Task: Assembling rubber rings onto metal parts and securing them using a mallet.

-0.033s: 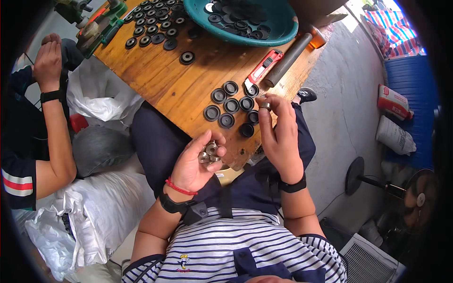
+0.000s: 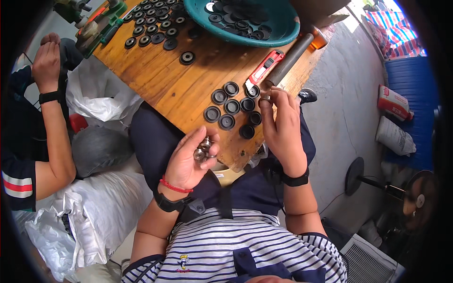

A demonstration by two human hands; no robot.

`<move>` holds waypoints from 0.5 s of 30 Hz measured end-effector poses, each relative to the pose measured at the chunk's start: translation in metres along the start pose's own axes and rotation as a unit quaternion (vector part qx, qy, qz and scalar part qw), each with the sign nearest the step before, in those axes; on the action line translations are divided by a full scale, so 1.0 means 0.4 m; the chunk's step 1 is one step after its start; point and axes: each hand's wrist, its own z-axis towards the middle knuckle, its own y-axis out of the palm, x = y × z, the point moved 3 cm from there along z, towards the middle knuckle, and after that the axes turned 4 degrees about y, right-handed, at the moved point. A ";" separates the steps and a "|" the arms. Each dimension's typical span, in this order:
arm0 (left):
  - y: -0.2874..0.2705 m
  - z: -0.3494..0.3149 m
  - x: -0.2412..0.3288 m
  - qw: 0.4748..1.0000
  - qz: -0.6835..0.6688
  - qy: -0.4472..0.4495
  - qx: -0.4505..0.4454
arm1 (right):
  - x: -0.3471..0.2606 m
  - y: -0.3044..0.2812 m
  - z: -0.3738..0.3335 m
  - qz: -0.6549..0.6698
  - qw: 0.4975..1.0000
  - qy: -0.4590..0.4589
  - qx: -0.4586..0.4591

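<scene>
My left hand (image 2: 185, 162) is cupped around several small shiny ball bearings (image 2: 202, 150), just off the table's near edge. Between the thumb and fingers of my right hand (image 2: 284, 134) is a single ball bearing (image 2: 266, 98), pinched above the table's right corner. Next to that hand lies a cluster of black round plastic wheels (image 2: 229, 106), their hollow faces up. One of them (image 2: 247, 131) lies nearest the corner. Farther back, a separate black wheel (image 2: 187, 58) has a metal bearing in its centre.
On the wooden table (image 2: 155, 85) are a teal basin (image 2: 236, 40) of black discs, a red box cutter (image 2: 265, 70), a dark rod (image 2: 290, 59) and many wheels with bearings (image 2: 151, 29). A green tool (image 2: 101, 30) stands at far left. Another person's arm (image 2: 56, 127) is at left, a fan (image 2: 417, 200) at right.
My left hand has shifted slightly left with the bearings. My right hand has moved a little to the right, the bearing still pinched. The wheels on the table look the same.
</scene>
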 end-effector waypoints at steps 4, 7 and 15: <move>0.014 0.059 0.120 0.996 0.050 0.071 0.017 | 0.045 0.058 0.093 -0.107 0.991 -0.043 -0.069; 0.005 0.112 0.156 0.999 0.015 0.039 0.014 | 0.038 0.056 0.141 -0.059 0.996 -0.062 0.012; 0.095 0.138 0.177 0.676 0.713 0.184 -0.015 | 0.140 -0.011 0.009 -0.154 0.985 0.046 0.066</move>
